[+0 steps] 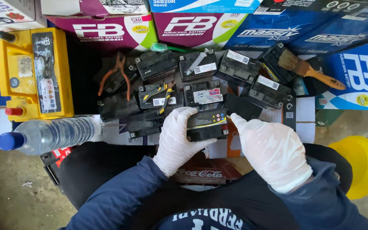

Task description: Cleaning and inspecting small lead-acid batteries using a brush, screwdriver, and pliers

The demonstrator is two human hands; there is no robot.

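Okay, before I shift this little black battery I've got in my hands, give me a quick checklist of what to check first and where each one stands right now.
1. Gloves on both hands: ok; left hand and right hand both wear white gloves.
2. Hold on the small battery: ok for the left, whose fingers wrap its near left side; the right only touches its right end with a fingertip.
3. Battery upright: ok, top face up.
4. Pliers out of the way: ok, lying farther back on other batteries.
5. Water bottle capped: ok, blue cap on, lying on its side.
6. Battery leaking: cannot tell.
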